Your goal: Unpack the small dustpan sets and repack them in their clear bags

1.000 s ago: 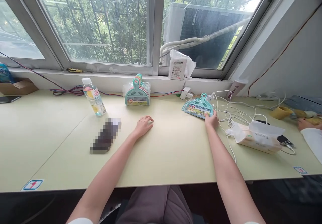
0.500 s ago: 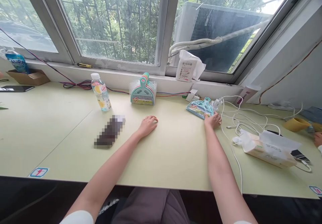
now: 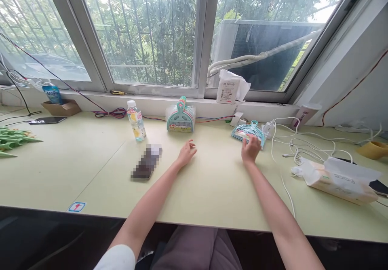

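Observation:
My left hand (image 3: 186, 154) hovers over or rests lightly on the table, fingers loosely apart and holding nothing. Beyond it, several small dustpan-and-brush sets (image 3: 181, 118) in clear plastic stand upright in a stack, a turquoise one at the front. To the right, a turquoise dustpan-and-brush set (image 3: 239, 132) lies in clear wrapping near the wall. In front of it is my right hand (image 3: 251, 149), with fingers spread and partly bent, covering some of its front edge. Whether the fingertips touch the wrapping cannot be made out.
A drink bottle (image 3: 136, 121) and a blurred-out phone (image 3: 147, 163) are on the left. White cables (image 3: 306, 140) and a tissue pack (image 3: 339, 181) lie on the right. Green rolled pieces (image 3: 15, 140) are at the far left. Window frames line the back.
My right hand has come off the right end of the lying set and moved left in front of it. My left hand's fingers have lifted slightly. The view has turned left.

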`<state>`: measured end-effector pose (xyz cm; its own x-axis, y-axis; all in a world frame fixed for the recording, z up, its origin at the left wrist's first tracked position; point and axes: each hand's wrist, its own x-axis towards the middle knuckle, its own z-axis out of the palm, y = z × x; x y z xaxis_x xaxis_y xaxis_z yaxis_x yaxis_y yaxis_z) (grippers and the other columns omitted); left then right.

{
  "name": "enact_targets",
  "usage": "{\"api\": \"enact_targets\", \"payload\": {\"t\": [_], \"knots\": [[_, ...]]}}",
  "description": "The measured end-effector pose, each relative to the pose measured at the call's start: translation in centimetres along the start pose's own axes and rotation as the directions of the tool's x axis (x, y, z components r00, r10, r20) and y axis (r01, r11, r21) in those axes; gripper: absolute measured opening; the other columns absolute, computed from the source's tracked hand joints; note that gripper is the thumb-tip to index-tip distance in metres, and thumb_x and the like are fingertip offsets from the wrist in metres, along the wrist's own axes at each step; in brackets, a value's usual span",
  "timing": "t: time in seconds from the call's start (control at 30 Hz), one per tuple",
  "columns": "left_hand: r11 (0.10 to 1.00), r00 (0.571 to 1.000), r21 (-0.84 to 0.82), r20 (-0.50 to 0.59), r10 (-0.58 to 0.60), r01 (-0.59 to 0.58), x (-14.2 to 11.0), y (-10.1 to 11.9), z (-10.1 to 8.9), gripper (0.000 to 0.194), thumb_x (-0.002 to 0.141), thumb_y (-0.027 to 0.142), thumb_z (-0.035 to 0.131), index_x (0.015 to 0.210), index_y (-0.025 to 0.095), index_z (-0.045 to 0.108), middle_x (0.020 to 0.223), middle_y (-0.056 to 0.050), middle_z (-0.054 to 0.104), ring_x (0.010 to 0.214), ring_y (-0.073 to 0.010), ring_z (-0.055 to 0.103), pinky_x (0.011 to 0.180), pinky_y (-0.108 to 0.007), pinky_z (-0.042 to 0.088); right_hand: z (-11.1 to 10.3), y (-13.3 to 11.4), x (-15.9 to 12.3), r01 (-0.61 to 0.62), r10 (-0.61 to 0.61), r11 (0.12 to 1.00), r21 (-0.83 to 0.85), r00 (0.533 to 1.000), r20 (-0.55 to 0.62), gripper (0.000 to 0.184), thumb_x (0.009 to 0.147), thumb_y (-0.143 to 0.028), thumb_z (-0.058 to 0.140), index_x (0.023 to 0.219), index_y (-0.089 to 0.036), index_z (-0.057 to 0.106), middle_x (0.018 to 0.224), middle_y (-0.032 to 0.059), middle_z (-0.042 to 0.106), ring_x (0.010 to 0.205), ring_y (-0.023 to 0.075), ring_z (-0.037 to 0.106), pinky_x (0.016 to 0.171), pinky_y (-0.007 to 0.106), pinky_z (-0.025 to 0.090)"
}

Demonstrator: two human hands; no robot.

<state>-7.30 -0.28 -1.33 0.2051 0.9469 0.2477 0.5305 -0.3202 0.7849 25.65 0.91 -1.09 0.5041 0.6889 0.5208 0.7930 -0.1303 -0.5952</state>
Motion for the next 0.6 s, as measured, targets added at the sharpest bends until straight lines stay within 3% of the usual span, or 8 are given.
{"api": "enact_targets", "payload": {"t": [0.1, 0.23, 0.4, 0.5, 0.6], "knots": [[0.989, 0.990, -0.135, -0.121, -0.075, 0.058, 0.7, -0.9, -0.1, 0.042, 0.086, 0.024, 0.050, 0.126, 0.021, 0.039, 0.116, -0.009, 0.062, 0.095, -0.0152, 0.062, 0.087, -0.033, 0.047, 1.9, -3.3, -2.1, 0.220, -0.246, 0.961, 0.169, 0.957, 0.155, 0.031, 0.087, -0.037, 0.046, 0.111, -0.022, 0.057, 0.121, 0.0136, 0.055, 0.119, 0.0318, 0.043, 0.098, 0.049, 0.033], [0.964, 0.933, -0.226, -0.296, -0.207, 0.142, 0.9, -0.6, -1.3, 0.035, 0.086, 0.020, 0.046, 0.121, 0.021, 0.041, 0.110, -0.008, 0.064, 0.086, -0.0137, 0.062, 0.075, -0.029, 0.050, 5.6, -8.8, -4.2, 0.284, -0.413, 0.873, 0.397, 0.863, 0.289, 0.026, 0.083, -0.036, 0.054, 0.105, -0.023, 0.060, 0.113, 0.0105, 0.059, 0.113, 0.0290, 0.047, 0.099, 0.045, 0.035], [0.914, 0.877, -0.334, -0.337, -0.342, 0.229, 0.0, 1.6, -3.1, 0.029, 0.084, 0.014, 0.040, 0.112, 0.019, 0.044, 0.103, -0.009, 0.067, 0.081, -0.0135, 0.064, 0.064, -0.026, 0.051, 10.2, -16.7, -5.0, 0.176, -0.376, 0.848, 0.500, 0.864, 0.334, 0.033, 0.082, -0.036, 0.055, 0.111, -0.021, 0.053, 0.119, 0.0106, 0.058, 0.114, 0.0265, 0.046, 0.098, 0.042, 0.035], [0.921, 0.875, -0.302, -0.341, -0.344, 0.245, -0.4, 2.7, -3.6, 0.026, 0.083, 0.013, 0.037, 0.106, 0.020, 0.047, 0.095, -0.007, 0.069, 0.076, -0.0142, 0.065, 0.062, -0.026, 0.051, 12.3, -20.5, -5.1, 0.102, -0.293, 0.842, 0.530, 0.911, 0.290, 0.038, 0.080, -0.035, 0.056, 0.115, -0.021, 0.049, 0.119, 0.0114, 0.057, 0.114, 0.0265, 0.047, 0.095, 0.041, 0.036], [0.932, 0.894, -0.294, -0.328, -0.306, 0.211, -0.4, 2.8, -3.4, 0.021, 0.082, 0.012, 0.037, 0.096, 0.020, 0.050, 0.089, -0.007, 0.069, 0.073, -0.0144, 0.064, 0.064, -0.028, 0.051, 13.7, -22.2, -5.2, 0.007, -0.162, 0.839, 0.544, 0.958, 0.238, 0.042, 0.079, -0.034, 0.056, 0.117, -0.022, 0.045, 0.114, 0.0117, 0.059, 0.111, 0.0265, 0.050, 0.091, 0.040, 0.037]]}}
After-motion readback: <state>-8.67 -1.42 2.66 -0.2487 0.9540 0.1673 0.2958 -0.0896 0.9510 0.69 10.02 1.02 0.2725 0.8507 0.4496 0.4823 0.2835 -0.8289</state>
